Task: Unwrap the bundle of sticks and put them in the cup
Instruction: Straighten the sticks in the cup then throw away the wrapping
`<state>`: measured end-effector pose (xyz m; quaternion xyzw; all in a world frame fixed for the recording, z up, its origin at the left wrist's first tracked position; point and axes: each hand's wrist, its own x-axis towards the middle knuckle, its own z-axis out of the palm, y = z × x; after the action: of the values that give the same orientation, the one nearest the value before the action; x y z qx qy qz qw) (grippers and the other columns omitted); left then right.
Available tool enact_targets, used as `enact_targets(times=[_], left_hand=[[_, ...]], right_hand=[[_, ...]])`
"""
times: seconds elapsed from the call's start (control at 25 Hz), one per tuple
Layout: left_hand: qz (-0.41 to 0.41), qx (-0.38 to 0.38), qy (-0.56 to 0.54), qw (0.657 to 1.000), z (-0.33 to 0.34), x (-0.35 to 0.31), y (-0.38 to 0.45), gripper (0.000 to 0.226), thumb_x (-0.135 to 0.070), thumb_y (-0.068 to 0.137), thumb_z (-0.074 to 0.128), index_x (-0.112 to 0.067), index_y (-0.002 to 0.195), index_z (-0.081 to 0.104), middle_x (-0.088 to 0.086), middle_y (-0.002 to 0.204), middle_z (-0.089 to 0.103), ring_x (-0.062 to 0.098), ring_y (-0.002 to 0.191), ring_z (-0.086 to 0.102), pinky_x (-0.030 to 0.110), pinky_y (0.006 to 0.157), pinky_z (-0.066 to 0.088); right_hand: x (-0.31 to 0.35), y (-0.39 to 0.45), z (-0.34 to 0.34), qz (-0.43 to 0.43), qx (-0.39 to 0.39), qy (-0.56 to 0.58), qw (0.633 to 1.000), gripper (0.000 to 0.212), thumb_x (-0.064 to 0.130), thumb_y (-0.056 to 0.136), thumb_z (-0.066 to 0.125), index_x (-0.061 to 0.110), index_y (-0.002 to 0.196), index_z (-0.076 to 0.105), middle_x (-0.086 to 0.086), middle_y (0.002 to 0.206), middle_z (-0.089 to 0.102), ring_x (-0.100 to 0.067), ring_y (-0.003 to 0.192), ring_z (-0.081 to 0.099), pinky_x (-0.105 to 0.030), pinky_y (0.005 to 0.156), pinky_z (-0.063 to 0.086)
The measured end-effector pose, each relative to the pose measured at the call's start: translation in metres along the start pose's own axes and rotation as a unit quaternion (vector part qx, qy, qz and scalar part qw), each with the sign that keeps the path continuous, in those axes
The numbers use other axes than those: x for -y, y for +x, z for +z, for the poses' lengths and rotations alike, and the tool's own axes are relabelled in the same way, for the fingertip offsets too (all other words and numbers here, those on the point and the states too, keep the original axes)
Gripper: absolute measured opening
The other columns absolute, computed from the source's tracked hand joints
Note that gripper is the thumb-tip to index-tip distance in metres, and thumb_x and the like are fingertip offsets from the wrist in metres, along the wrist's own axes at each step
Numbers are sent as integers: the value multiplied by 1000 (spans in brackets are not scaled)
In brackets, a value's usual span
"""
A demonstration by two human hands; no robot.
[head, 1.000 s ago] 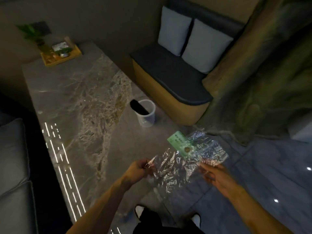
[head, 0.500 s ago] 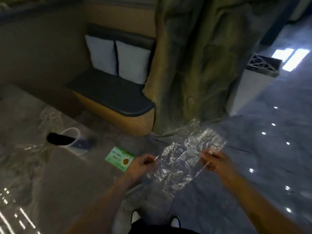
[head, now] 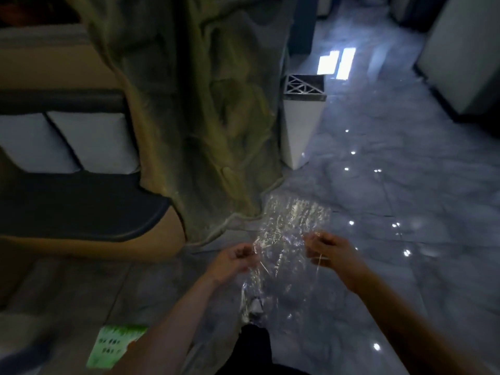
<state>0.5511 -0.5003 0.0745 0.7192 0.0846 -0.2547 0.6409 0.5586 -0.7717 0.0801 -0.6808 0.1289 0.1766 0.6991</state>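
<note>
**Sticks' wrapper now empty, carried away from the desk**

Sticks and cup have dropped out of the frame; a second ago the cup stood on the desk with something dark in it, apparently the sticks. What the hands hold now is only the clear wrapper, stretched between them in the lower centre. The left hand pinches its left edge with curled fingers; the right hand pinches the right edge the same way. The green label card, which sat on the wrapper a second ago, now lies on the desk at lower left. The view has swung toward the white bin on the glossy floor, upper centre. I judge the task essentially done, with the wrapper headed for disposal.
</note>
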Motion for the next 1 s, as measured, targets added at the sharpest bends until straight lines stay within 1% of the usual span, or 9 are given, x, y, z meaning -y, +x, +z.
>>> enact_targets(times=[0.08, 0.16, 0.24, 0.32, 0.48, 0.6, 0.72, 0.84, 1.0], left_hand=[[1, 10, 14, 1000, 0, -8, 27, 21, -2, 87, 66, -2, 108, 65, 0, 83, 65, 7, 73, 60, 18, 70, 49], [-2, -18, -6, 1000, -2, -19, 54, 13, -2, 87, 67, -11, 96, 70, -7, 76, 69, 6, 69, 61, 20, 69, 50], [3, -47, -23, 999, -6, -32, 84, 17, -3, 87, 67, -19, 87, 71, -12, 67, 72, 4, 62, 62, 19, 63, 52], [9, -62, -24, 998, -14, -45, 111, 19, -3, 87, 68, -21, 84, 71, -11, 64, 71, 5, 59, 62, 18, 58, 51], [7, -60, -19, 998, -32, -75, 165, 17, -3, 86, 68, -20, 85, 69, -7, 70, 70, 5, 58, 62, 16, 54, 49], [4, -23, -24, 999, -33, -100, 202, 11, -4, 86, 68, -15, 88, 68, 1, 77, 70, 11, 64, 63, 23, 60, 48], [5, 6, -21, 1000, -22, -121, 236, 8, -3, 87, 66, -10, 91, 67, 6, 78, 68, 15, 66, 62, 27, 63, 46], [5, 22, -6, 1000, 1, -139, 272, 8, -5, 87, 67, -7, 95, 67, 5, 78, 69, 13, 64, 64, 25, 62, 47], [10, 37, -4, 999, 40, -163, 328, 10, -3, 86, 67, -13, 87, 67, 1, 72, 68, 10, 60, 62, 24, 59, 46]], right_hand=[[8, 19, -4, 0, -23, 9, 1000, 14, 17, 88, 66, 17, 100, 74, -2, 81, 75, -18, 77, 69, -33, 75, 54], [14, 41, -6, 8, -47, 21, 999, 14, 14, 88, 66, 13, 101, 72, -2, 80, 75, -16, 74, 68, -32, 73, 54], [21, 65, -6, 20, -57, 13, 998, 15, 12, 86, 68, 10, 101, 69, -6, 86, 75, -15, 75, 70, -31, 72, 53], [29, 87, -4, 28, -64, 4, 998, 15, 13, 83, 71, 12, 98, 70, -6, 86, 75, -16, 76, 71, -31, 71, 52], [42, 128, -9, 27, -110, -7, 994, 8, 16, 83, 73, 16, 91, 72, -6, 86, 75, -16, 76, 71, -26, 66, 51], [51, 150, -20, 22, -155, 7, 988, 9, 18, 82, 73, 16, 91, 73, -8, 87, 76, -16, 75, 72, -25, 63, 52], [60, 164, -37, 12, -207, 27, 978, 6, 18, 81, 74, 16, 87, 75, -5, 79, 76, -13, 69, 72, -22, 59, 53], [70, 183, -66, 5, -245, 45, 968, 4, 18, 82, 73, 16, 85, 76, -4, 78, 76, -14, 69, 71, -26, 64, 55], [86, 214, -114, 9, -257, 58, 965, 8, 20, 86, 69, 16, 91, 74, -5, 87, 75, -18, 77, 70, -27, 69, 55]])
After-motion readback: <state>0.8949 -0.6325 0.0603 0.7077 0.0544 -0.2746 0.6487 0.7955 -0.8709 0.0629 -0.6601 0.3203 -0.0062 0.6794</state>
